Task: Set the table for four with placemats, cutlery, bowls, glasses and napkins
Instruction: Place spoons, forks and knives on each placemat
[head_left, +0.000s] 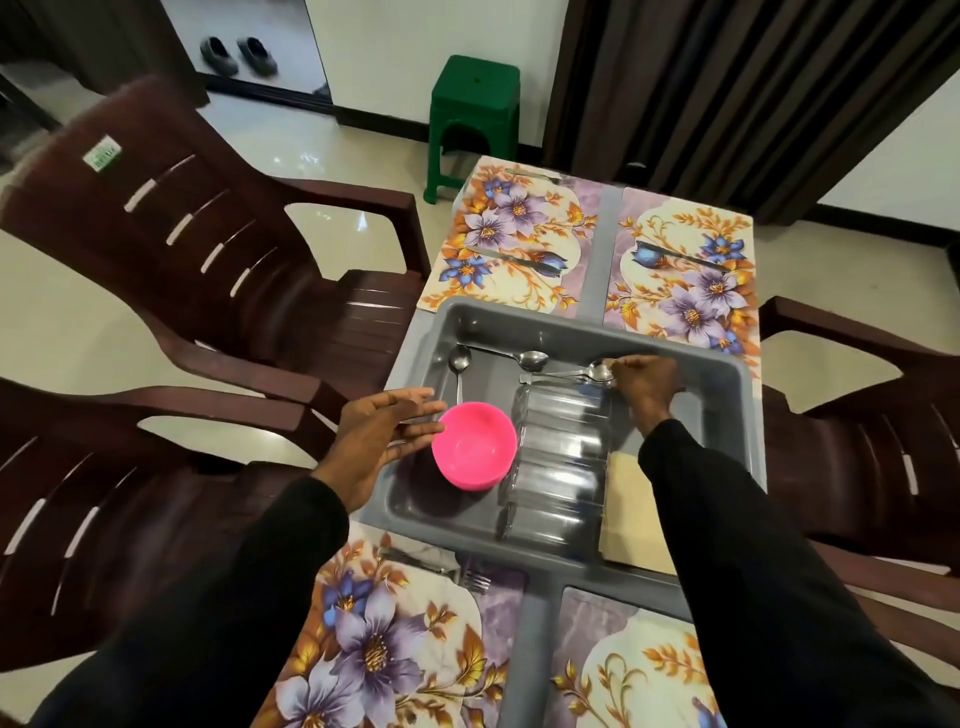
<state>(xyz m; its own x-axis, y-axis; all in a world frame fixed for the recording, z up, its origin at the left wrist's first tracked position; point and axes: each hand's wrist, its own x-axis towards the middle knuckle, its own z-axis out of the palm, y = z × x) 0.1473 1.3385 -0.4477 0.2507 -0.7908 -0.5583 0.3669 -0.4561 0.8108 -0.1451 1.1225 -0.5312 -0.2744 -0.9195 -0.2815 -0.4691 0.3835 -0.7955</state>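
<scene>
A grey tub (722, 400) stands in the middle of the table and holds a pink bowl (474, 446), several clear glasses (563, 457) lying on their sides, cream napkins (631, 514) and loose spoons. My right hand (647, 382) pinches the bowl end of a spoon (597, 371) at the tub's far side. My left hand (384, 441) hovers open at the tub's left rim, fingers straight beside the pink bowl. Two more spoons (460, 364) lie at the tub's far left. Floral placemats (514, 244) cover the four places, with knives on the far two and forks (475, 579) near me.
Dark brown plastic chairs (208, 249) stand left and right of the table. A green plastic stool (474, 117) is on the floor beyond the table's far end, beside dark curtains. A pair of shoes lies by the doorway at the back left.
</scene>
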